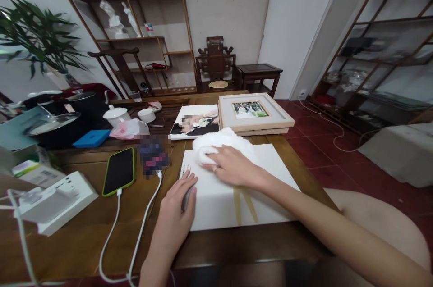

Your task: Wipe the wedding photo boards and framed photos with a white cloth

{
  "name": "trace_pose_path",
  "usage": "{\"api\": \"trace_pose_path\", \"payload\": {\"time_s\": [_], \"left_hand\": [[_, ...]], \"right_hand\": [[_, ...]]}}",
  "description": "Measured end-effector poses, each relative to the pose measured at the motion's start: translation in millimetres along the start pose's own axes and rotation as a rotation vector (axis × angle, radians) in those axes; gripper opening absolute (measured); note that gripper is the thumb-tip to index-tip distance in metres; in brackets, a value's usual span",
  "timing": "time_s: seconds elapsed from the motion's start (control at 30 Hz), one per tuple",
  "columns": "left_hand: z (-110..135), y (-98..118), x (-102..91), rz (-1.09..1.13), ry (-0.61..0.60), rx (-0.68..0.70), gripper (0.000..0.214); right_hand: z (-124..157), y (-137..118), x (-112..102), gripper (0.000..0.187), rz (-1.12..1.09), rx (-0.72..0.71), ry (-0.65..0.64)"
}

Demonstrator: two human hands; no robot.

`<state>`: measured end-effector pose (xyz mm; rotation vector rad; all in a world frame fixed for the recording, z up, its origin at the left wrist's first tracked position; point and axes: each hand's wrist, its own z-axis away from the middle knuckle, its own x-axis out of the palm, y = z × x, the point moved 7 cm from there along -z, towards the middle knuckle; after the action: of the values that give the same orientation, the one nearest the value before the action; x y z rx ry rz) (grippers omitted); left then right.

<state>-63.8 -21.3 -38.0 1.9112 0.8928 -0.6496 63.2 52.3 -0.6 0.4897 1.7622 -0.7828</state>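
Note:
A white flat panel [270,188] lies on the wooden table in front of me. It has two yellowish tape strips [244,206] near its front edge and small print at its left side. My right hand [230,165] presses a bunched white cloth [237,140] onto the panel's far part, fingers curled into the fabric. At the panel's left edge rests my left hand [177,206], fingers stretched forward and thumb apart. A small dark patch shows between that thumb and the fingers; I cannot make out what it is.
Behind the panel lie a photo print [194,121] and a framed picture [255,111]. To the left are a green-edged phone [119,171], a power strip [67,203], white cables, a blue box [91,138], a white teapot [116,115] and dark pots [54,127].

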Motion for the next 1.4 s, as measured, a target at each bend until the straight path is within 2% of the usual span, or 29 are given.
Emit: {"api": "trace_pose_path", "payload": {"time_s": [0.2, 0.27, 0.37, 0.53, 0.63, 0.7, 0.77, 0.9, 1.0, 1.07, 1.13, 1.23, 1.4], "left_hand": [[1, -2, 0.8, 0.005, -0.001, -0.023, 0.030], [2, -2, 1.1, 0.004, -0.002, -0.028, 0.030], [2, -2, 1.5, 0.002, -0.006, -0.033, 0.031], [1, -2, 1.6, 0.000, -0.017, -0.045, 0.030], [1, -2, 1.6, 0.000, -0.018, -0.041, 0.028], [1, -2, 1.5, -0.006, -0.011, -0.037, 0.028], [1, -2, 1.8, -0.015, -0.007, -0.033, 0.028], [1, -3, 1.8, -0.021, -0.001, -0.025, 0.027], [1, -2, 1.0, -0.021, -0.002, -0.028, 0.027], [1, -2, 1.0, -0.020, -0.008, -0.029, 0.027], [1, -2, 1.1, -0.017, -0.011, -0.025, 0.027], [1, -3, 1.3, -0.013, -0.008, -0.024, 0.027], [1, -3, 2.7, -0.007, -0.022, -0.047, 0.028]], "right_hand": [[72, 60, -16, 0.033, 0.058, 0.188, 0.059], [94, 67, -16, 0.032, 0.104, 0.193, 0.058], [123, 54, -15, 0.029, 0.150, 0.143, 0.033], [165, -2, -18, 0.025, 0.145, -0.003, 0.033], [183, -18, -23, 0.022, 0.095, -0.081, 0.027], [185, -9, -24, 0.018, 0.058, -0.041, 0.014], [177, 11, -23, 0.015, 0.023, 0.032, -0.015], [138, 53, -17, 0.019, -0.048, 0.104, -0.072], [106, 78, -19, 0.033, -0.045, 0.172, -0.038], [91, 87, -21, 0.038, -0.031, 0.195, -0.005], [84, 87, -22, 0.037, -0.020, 0.187, 0.019], [89, 76, -22, 0.031, 0.009, 0.169, 0.029], [129, 37, -22, 0.029, 0.066, 0.110, -0.053]]}}
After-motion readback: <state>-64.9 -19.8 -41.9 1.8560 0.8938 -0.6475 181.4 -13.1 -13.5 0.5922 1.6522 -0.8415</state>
